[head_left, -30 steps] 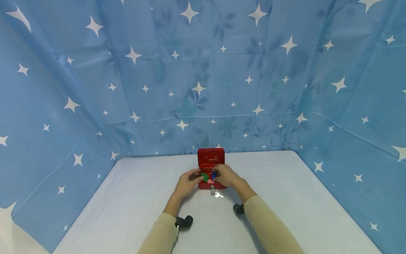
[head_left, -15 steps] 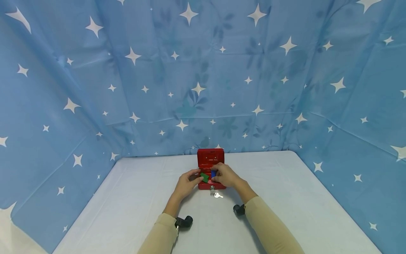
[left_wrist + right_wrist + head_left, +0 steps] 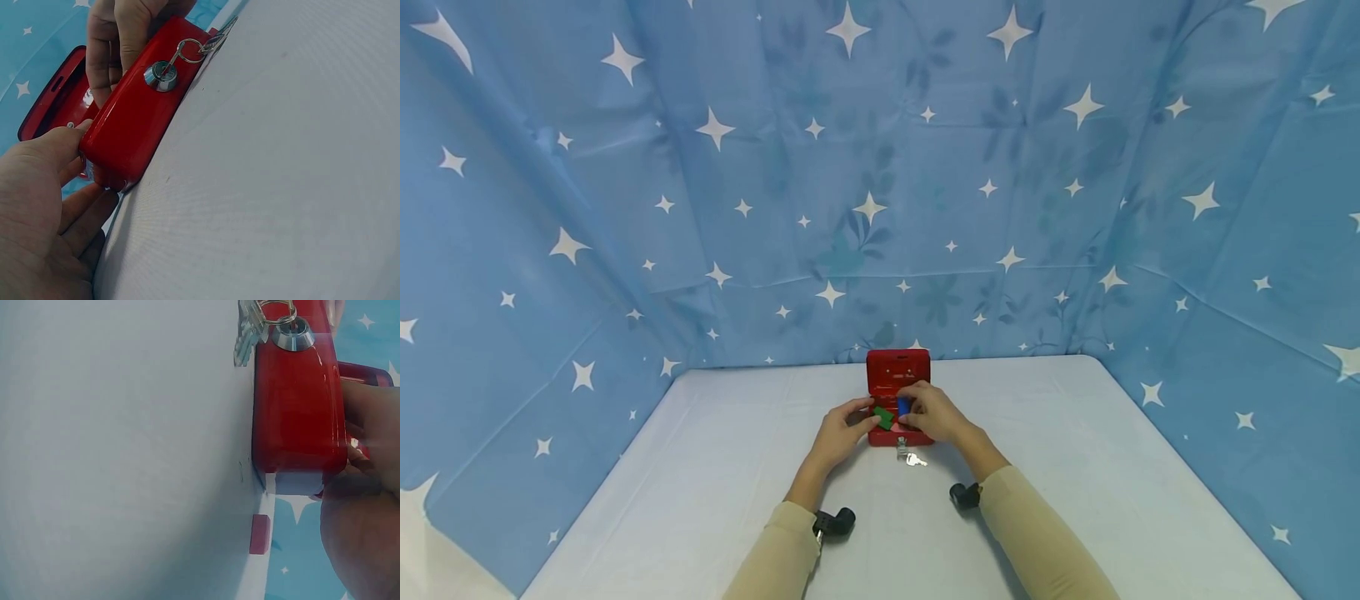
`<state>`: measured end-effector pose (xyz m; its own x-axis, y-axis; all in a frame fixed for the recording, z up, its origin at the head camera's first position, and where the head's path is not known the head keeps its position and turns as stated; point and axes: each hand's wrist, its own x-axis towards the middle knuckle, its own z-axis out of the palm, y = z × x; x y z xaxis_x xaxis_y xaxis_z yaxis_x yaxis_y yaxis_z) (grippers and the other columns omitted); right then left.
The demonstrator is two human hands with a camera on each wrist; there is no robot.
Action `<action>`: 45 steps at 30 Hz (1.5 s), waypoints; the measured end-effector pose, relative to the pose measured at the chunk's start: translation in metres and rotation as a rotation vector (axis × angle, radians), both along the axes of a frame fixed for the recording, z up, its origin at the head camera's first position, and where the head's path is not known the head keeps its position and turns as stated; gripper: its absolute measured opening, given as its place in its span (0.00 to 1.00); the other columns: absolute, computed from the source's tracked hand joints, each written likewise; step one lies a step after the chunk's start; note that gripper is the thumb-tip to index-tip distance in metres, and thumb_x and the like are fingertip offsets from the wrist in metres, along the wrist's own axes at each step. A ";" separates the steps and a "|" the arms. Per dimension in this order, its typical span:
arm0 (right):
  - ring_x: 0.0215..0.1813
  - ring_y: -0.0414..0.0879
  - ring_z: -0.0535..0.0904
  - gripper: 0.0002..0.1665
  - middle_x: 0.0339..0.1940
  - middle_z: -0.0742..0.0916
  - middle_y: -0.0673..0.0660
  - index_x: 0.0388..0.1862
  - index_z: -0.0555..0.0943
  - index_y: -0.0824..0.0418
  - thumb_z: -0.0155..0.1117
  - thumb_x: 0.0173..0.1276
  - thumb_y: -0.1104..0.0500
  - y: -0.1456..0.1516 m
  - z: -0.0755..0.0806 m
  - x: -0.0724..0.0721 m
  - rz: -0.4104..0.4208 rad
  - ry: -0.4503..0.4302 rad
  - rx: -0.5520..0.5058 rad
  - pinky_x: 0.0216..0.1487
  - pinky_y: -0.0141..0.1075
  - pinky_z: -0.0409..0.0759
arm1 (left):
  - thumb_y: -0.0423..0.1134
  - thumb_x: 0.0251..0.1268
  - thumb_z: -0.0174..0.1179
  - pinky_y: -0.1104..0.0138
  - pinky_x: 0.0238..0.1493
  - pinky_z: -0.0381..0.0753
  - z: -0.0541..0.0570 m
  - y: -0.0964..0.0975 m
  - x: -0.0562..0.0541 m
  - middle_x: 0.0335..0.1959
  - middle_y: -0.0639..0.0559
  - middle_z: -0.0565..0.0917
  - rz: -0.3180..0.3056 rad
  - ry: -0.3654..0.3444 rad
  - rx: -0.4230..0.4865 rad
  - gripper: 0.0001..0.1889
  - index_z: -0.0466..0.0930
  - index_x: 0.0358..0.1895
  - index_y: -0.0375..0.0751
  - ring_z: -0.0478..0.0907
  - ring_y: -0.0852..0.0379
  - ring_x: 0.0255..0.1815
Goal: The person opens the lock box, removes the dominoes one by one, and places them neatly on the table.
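Observation:
A red metal cash box (image 3: 883, 439) stands with its lid (image 3: 898, 365) raised at the back. My left hand (image 3: 841, 435) grips the box's left end, its thumb at the front corner and other fingers along the side. Inside the box, my right hand (image 3: 938, 415) pinches an upright blue block (image 3: 903, 407) between thumb and forefinger. Green pieces (image 3: 883, 417) lie in the left part of the box, with a pink piece (image 3: 896, 427) beside them near the front wall. The right part of the interior is hidden by my right hand.
A key sits in the round front lock (image 3: 161, 76), and more keys (image 3: 916, 459) hang from its ring onto the white table (image 3: 1060, 467). Past the box's right end, a pink block (image 3: 260, 534) lies on the table. A blue star-patterned curtain (image 3: 820, 167) surrounds the table.
The blue block has shifted slightly left and back in my right hand and shows more upright, with that hand moving along. My left hand stays in place on the box.

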<state>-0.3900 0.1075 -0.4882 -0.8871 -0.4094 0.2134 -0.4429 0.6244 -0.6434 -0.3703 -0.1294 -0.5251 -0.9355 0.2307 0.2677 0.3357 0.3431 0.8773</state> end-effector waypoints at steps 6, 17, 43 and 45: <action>0.47 0.45 0.80 0.25 0.50 0.82 0.55 0.64 0.81 0.60 0.74 0.69 0.61 0.001 -0.002 -0.001 -0.019 -0.040 -0.074 0.57 0.44 0.87 | 0.45 0.73 0.66 0.45 0.69 0.78 0.000 0.000 0.000 0.69 0.42 0.81 -0.001 0.004 -0.007 0.24 0.79 0.69 0.42 0.80 0.40 0.68; 0.48 0.46 0.81 0.25 0.55 0.84 0.57 0.66 0.80 0.60 0.72 0.71 0.59 0.006 -0.004 -0.001 -0.060 -0.085 -0.254 0.55 0.40 0.87 | 0.45 0.73 0.66 0.48 0.69 0.80 0.001 0.001 0.000 0.68 0.43 0.82 0.001 -0.005 -0.002 0.24 0.79 0.69 0.43 0.81 0.41 0.66; 0.53 0.51 0.82 0.29 0.64 0.81 0.58 0.71 0.78 0.57 0.71 0.72 0.58 0.028 0.003 0.009 -0.146 -0.008 -0.292 0.59 0.45 0.87 | 0.45 0.73 0.66 0.47 0.69 0.79 0.002 0.002 0.002 0.69 0.42 0.80 -0.001 -0.013 0.012 0.25 0.79 0.69 0.41 0.79 0.39 0.68; 0.51 0.50 0.82 0.29 0.64 0.81 0.58 0.71 0.78 0.58 0.71 0.72 0.59 0.029 0.005 0.010 -0.147 0.013 -0.278 0.56 0.43 0.88 | 0.45 0.73 0.66 0.47 0.69 0.79 0.003 0.002 0.003 0.69 0.42 0.80 -0.001 -0.014 0.015 0.25 0.79 0.69 0.41 0.80 0.40 0.68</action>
